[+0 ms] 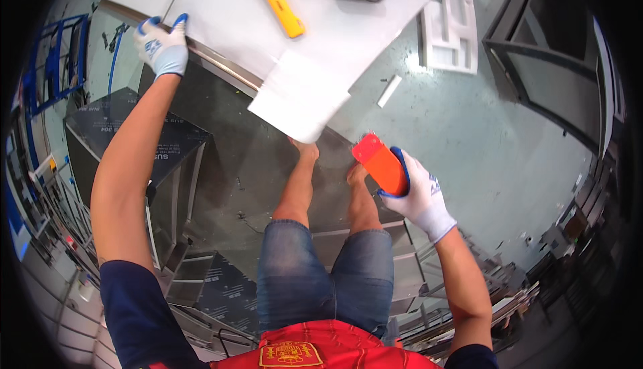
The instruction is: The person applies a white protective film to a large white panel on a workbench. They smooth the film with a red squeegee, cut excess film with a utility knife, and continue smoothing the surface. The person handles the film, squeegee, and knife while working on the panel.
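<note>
In right hand [418, 195], orange scraper [382, 163], long axis up-left

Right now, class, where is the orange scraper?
The orange scraper is in the gloved right hand, low at the person's right side, just below the white sheet's hanging corner.

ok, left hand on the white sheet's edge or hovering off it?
Touching. The head view shows the gloved left hand pressed on the near edge of the white sheet, with fingers curled over it and no gap visible.
</note>
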### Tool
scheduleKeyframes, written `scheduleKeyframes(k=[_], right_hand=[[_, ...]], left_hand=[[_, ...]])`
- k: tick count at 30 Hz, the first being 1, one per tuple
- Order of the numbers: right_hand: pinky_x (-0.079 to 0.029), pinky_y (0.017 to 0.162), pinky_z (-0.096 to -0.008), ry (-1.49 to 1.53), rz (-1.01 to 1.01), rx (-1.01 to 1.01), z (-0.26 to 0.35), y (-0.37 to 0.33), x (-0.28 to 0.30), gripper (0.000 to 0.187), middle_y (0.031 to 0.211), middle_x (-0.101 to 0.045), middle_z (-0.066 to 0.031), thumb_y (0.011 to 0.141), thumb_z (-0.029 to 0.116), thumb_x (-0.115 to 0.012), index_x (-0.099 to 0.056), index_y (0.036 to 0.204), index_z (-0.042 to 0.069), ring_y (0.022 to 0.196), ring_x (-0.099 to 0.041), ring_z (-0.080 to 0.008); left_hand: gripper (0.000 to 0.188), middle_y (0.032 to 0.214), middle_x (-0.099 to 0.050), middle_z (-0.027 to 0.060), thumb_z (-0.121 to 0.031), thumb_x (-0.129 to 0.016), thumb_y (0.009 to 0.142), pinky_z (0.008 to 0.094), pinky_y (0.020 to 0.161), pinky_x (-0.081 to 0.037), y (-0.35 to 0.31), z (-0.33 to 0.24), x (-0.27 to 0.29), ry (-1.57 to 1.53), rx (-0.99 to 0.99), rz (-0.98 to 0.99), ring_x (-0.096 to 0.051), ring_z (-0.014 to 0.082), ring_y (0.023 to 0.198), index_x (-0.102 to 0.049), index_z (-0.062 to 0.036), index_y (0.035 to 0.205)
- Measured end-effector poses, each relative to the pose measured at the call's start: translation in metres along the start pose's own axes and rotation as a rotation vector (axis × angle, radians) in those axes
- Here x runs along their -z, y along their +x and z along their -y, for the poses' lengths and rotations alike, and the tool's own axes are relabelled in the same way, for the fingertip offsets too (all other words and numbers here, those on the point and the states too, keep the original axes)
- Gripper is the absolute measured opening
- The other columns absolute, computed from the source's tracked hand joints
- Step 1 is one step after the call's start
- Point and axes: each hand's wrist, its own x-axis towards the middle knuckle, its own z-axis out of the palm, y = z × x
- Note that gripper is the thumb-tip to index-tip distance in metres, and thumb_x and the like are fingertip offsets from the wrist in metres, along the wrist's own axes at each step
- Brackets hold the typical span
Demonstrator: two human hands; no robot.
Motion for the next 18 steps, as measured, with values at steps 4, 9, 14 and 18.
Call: scheduleKeyframes(k=[4, 9, 14, 18], right_hand=[[-0.059, 0.106, -0.0460, -0.005, -0.061, 0.072, -0.018, 0.013, -0.013, 0.085, 0.139, -0.071, -0.0248, 0.085, 0.028, -0.090, -0.055, 0.157, 0.001, 0.127, -0.070, -0.0446], [-0.059, 0.103, -0.0480, 0.008, -0.040, 0.125, -0.039, 0.028, -0.027, 0.085, 0.133, -0.071, -0.0233, 0.085, 0.032, -0.091, -0.054, 0.158, 0.006, 0.123, -0.070, -0.0451], [-0.059, 0.105, -0.0465, 0.052, -0.008, 0.087, -0.074, 0.009, -0.033, 0.084, 0.136, -0.070, -0.0215, 0.087, 0.033, -0.090, -0.054, 0.158, 0.008, 0.124, -0.070, -0.0437], [-0.061, 0.098, -0.0497, 0.051, -0.042, 0.084, -0.107, -0.005, -0.036, 0.083, 0.131, -0.070, -0.0243, 0.088, 0.034, -0.088, -0.052, 0.159, 0.010, 0.113, -0.073, -0.0455]], left_hand=[[0.079, 0.170, -0.046, 0.0239, -0.058, -0.075, 0.102, 0.0643, 0.127, -0.035, -0.014, -0.018, 0.002, -0.174, -0.046, -0.066, -0.046, 0.0464, 0.154, -0.055, -0.0097, 0.161], [0.102, 0.186, -0.022, 0.0279, -0.075, -0.041, 0.112, 0.0648, 0.137, -0.016, -0.053, -0.040, -0.025, 0.061, -0.293, 0.262, -0.024, 0.0465, 0.171, -0.030, 0.0042, 0.175], [0.109, 0.183, -0.024, 0.0330, -0.081, -0.030, 0.111, 0.0641, 0.137, -0.018, 0.007, -0.019, -0.043, 0.168, -0.058, 0.330, -0.023, 0.0493, 0.170, -0.028, 0.0087, 0.174], [0.106, 0.182, -0.024, 0.0345, -0.078, -0.028, 0.113, 0.0644, 0.137, -0.017, 0.008, -0.035, -0.024, 0.115, 0.042, 0.353, -0.022, 0.0515, 0.170, -0.028, 0.0091, 0.174]])
